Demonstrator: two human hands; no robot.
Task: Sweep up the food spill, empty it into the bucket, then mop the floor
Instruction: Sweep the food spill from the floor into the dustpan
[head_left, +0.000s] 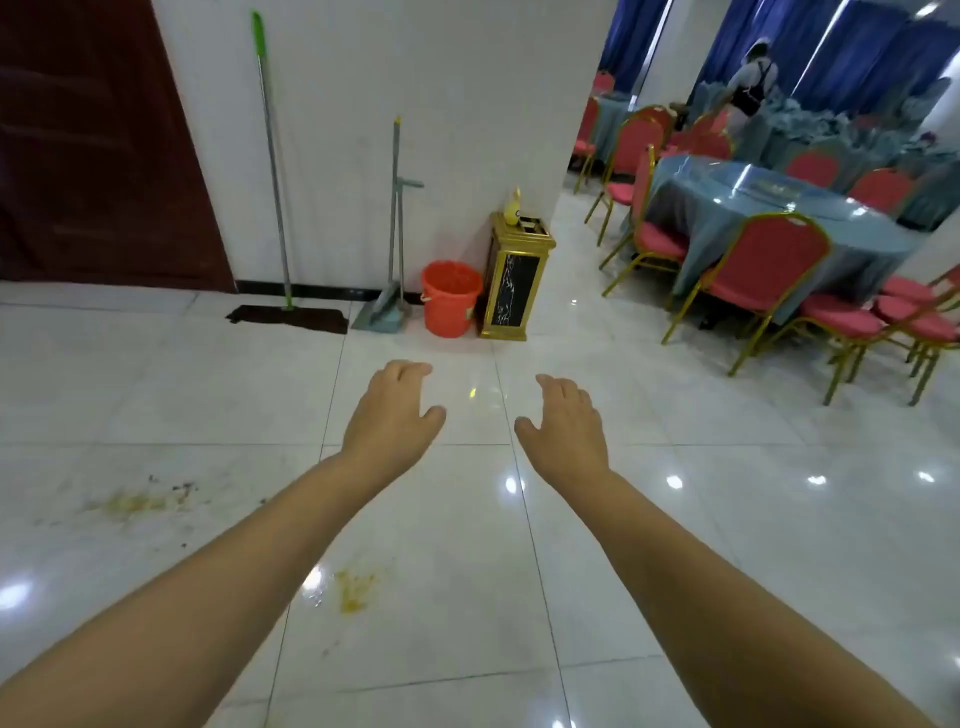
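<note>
**Hands free, spill unswept, tools parked at the wall**

Nearest: yellow food smear (353, 590) on the tile floor (675, 571), just beside the left forearm. A second, wider patch of crumbs (140, 501) with dark specks lies further left. Neither looks swept.

Mid-ground: both arms stretched forward, palms down. Left hand (392, 415) and right hand (566, 423) hold nothing; fingers relaxed and loosely spread, thumbs out, well apart from any tool. Reads as a reach toward the wall ahead, so the task seems to be at its very start.

Far: tools lined along the white wall (415, 104), likely stowed there to keep the walkway free. Mop (272, 171) with green grip leans upright, its dark flat head on the floor. Right of it, broom and dustpan (387, 306) stand together, handles against the wall. Orange bucket (449, 299) sits just beside them, touching or nearly touching a gold bin (517, 280). Handy: the dustpan empties one step from where it stands.

Right: round table (769, 208) with red chairs (748, 270); another person (753, 78) at the back.

Judgement: broom set first, mop last.
</note>
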